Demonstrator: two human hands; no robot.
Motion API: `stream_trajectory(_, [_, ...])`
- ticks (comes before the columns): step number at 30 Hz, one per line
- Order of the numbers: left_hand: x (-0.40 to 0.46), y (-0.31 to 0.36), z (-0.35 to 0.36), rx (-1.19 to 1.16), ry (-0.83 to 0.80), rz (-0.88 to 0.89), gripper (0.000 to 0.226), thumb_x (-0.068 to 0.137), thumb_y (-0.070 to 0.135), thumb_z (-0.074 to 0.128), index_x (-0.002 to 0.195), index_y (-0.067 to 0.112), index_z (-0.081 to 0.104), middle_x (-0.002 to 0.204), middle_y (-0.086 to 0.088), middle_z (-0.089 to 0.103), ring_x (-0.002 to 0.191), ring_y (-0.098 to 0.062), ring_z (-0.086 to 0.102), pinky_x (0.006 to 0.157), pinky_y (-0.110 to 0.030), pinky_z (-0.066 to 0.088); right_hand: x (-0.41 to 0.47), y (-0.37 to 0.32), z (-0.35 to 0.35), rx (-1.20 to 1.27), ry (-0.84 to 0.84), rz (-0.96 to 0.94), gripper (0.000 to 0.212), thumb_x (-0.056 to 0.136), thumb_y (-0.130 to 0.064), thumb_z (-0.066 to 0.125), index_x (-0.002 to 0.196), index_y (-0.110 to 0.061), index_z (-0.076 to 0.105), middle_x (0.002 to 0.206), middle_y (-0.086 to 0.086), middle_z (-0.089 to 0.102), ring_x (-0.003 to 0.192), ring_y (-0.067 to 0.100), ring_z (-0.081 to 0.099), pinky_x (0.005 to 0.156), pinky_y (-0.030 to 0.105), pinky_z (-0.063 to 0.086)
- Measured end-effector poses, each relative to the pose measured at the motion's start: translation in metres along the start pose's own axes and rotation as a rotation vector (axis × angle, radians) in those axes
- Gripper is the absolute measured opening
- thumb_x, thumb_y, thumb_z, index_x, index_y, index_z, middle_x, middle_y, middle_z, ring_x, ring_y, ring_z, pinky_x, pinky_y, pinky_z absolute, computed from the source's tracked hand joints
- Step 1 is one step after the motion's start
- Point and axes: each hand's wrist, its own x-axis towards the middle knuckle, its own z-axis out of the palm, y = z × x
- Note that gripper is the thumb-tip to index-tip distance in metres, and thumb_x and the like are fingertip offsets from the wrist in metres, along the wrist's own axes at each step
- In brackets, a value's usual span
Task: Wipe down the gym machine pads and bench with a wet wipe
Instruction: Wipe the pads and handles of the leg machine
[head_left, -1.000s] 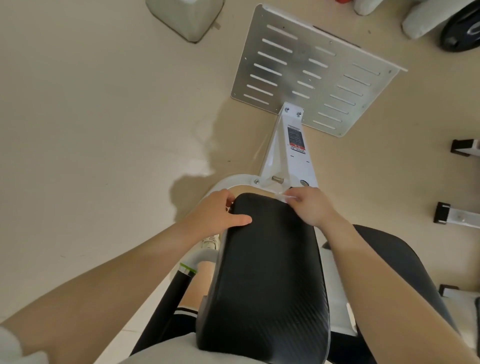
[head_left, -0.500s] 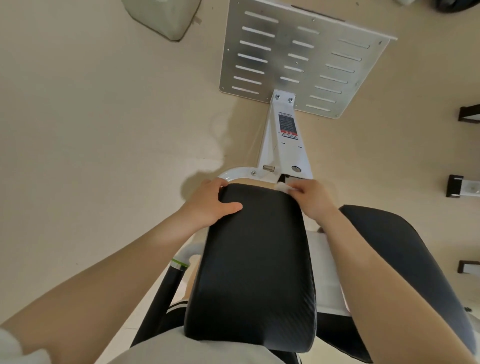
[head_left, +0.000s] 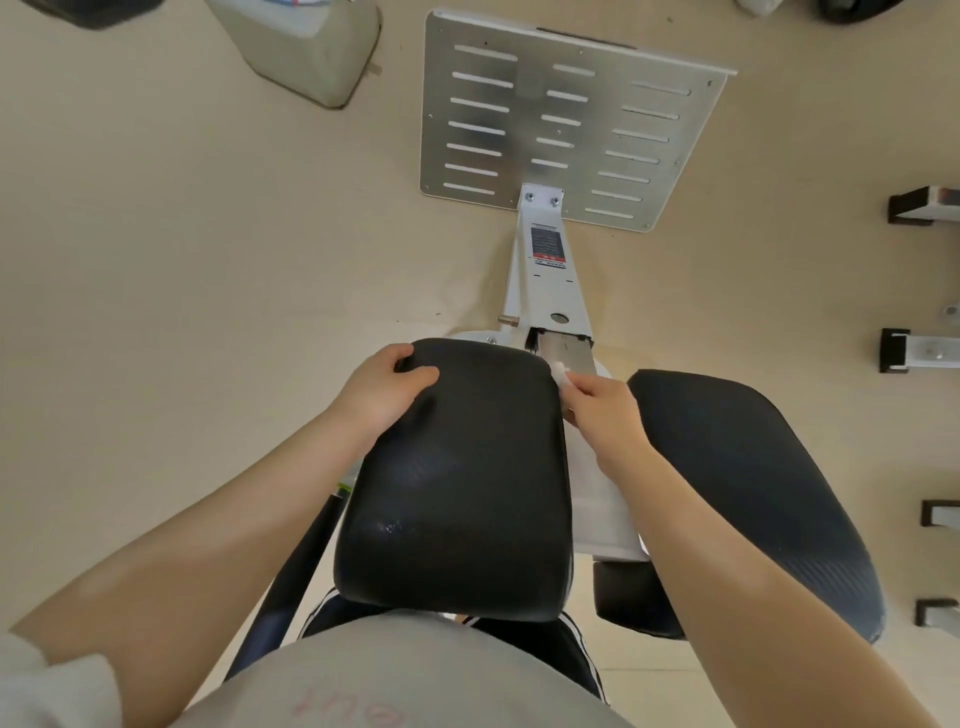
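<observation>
A black padded cushion (head_left: 457, 478) of the gym machine lies right below me. My left hand (head_left: 387, 389) grips its far left corner, thumb on top and fingers curled over the edge. My right hand (head_left: 605, 410) pinches a small white wet wipe (head_left: 560, 373) against the pad's far right edge. A second black pad (head_left: 737, 483) sits to the right, partly under my right forearm.
The white machine post (head_left: 545, 280) runs forward to a slotted metal footplate (head_left: 566, 119). A pale grey container (head_left: 306, 47) stands on the beige floor at the upper left. Metal frame ends with black caps (head_left: 914, 351) line the right side.
My right hand has slid with the wipe from the pad's far edge round to its right side. My left hand keeps its grip on the left corner. The view has shifted back.
</observation>
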Motion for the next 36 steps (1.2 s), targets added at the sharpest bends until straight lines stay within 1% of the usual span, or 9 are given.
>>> stream_trajectory(6, [-0.030, -0.008, 0.001, -0.145, 0.047, 0.010, 0.047, 0.089, 0.024, 0.055, 0.134, 0.015, 0.045, 0.132, 0.002, 0.052, 0.114, -0.016, 0.052, 0.098, -0.027, 0.041, -0.029, 0.017, -0.008, 0.052, 0.010, -0.010, 0.030, 0.093, -0.025, 0.052, 0.069, -0.009, 0.062, 0.066, 0.004, 0.055, 0.072, 0.020, 0.057, 0.084, 0.038, 0.054])
stream_trajectory(11, [-0.073, -0.013, 0.001, -0.182, 0.067, 0.041, 0.013, 0.093, 0.013, 0.048, 0.094, 0.025, 0.051, 0.077, 0.018, 0.050, 0.067, 0.002, 0.047, 0.045, 0.002, 0.036, -0.078, 0.045, -0.018, 0.099, -0.034, -0.057, 0.021, 0.094, -0.016, 0.051, 0.083, -0.008, 0.067, 0.080, 0.009, 0.065, 0.079, 0.009, 0.064, 0.083, 0.031, 0.052])
stream_trajectory(13, [-0.086, -0.018, 0.001, -0.137, 0.105, 0.068, 0.014, 0.092, 0.014, 0.050, 0.083, 0.024, 0.054, 0.076, 0.015, 0.050, 0.071, -0.007, 0.051, 0.053, -0.003, 0.040, -0.080, 0.043, -0.018, 0.142, -0.037, -0.058, 0.025, 0.094, -0.015, 0.050, 0.075, -0.022, 0.065, 0.076, 0.002, 0.064, 0.077, 0.007, 0.063, 0.081, 0.028, 0.051])
stream_trajectory(18, [-0.106, -0.043, 0.001, 0.160, 0.177, 0.144, 0.068, 0.077, 0.042, 0.062, 0.134, 0.011, 0.044, 0.132, -0.005, 0.050, 0.119, -0.022, 0.049, 0.104, -0.032, 0.036, -0.059, 0.035, -0.006, 0.312, -0.029, 0.032, 0.020, 0.095, -0.015, 0.049, 0.105, -0.009, 0.066, 0.095, 0.004, 0.064, 0.092, 0.017, 0.061, 0.091, 0.030, 0.051])
stream_trajectory(23, [-0.124, -0.067, 0.005, 0.056, 0.241, 0.180, 0.048, 0.072, 0.051, 0.052, 0.107, 0.020, 0.062, 0.108, -0.002, 0.065, 0.101, -0.022, 0.060, 0.095, -0.041, 0.046, -0.090, 0.050, -0.011, 0.271, -0.019, -0.103, 0.023, 0.095, -0.015, 0.049, 0.112, -0.011, 0.064, 0.096, -0.003, 0.067, 0.089, 0.006, 0.063, 0.085, 0.021, 0.051])
stream_trajectory(26, [-0.138, -0.066, 0.007, -0.124, 0.212, 0.150, 0.009, 0.086, 0.035, 0.054, 0.082, 0.033, 0.062, 0.089, 0.012, 0.064, 0.090, -0.011, 0.059, 0.085, -0.022, 0.046, -0.128, 0.076, -0.013, 0.217, -0.004, -0.170, 0.023, 0.094, -0.016, 0.050, 0.110, -0.010, 0.066, 0.098, 0.004, 0.069, 0.095, 0.011, 0.065, 0.083, 0.021, 0.052])
stream_trajectory(28, [-0.144, -0.067, 0.007, -0.226, 0.201, 0.166, 0.026, 0.092, 0.025, 0.051, 0.068, 0.035, 0.054, 0.076, 0.020, 0.056, 0.075, 0.001, 0.053, 0.069, -0.007, 0.040, -0.145, 0.086, -0.011, 0.182, 0.023, -0.208, 0.022, 0.095, -0.016, 0.050, 0.108, -0.009, 0.066, 0.096, 0.006, 0.069, 0.099, 0.020, 0.064, 0.093, 0.033, 0.050])
stream_trajectory(33, [-0.145, -0.074, 0.008, -0.219, 0.159, 0.204, 0.022, 0.092, 0.026, 0.048, 0.074, 0.036, 0.055, 0.085, 0.019, 0.060, 0.089, -0.009, 0.055, 0.079, -0.017, 0.039, -0.131, 0.072, -0.003, 0.177, 0.076, -0.225, 0.031, 0.096, -0.025, 0.046, 0.123, -0.017, 0.059, 0.117, -0.002, 0.063, 0.105, 0.015, 0.055, 0.097, 0.030, 0.044])
stream_trajectory(36, [-0.142, -0.080, 0.005, -0.227, 0.138, 0.209, 0.018, 0.093, 0.031, 0.048, 0.104, 0.040, 0.059, 0.112, 0.015, 0.060, 0.108, -0.010, 0.053, 0.094, -0.025, 0.039, -0.112, 0.058, 0.006, 0.213, 0.121, -0.220, 0.022, 0.095, -0.029, 0.048, 0.106, -0.021, 0.064, 0.089, -0.011, 0.062, 0.086, 0.013, 0.054, 0.085, 0.029, 0.045])
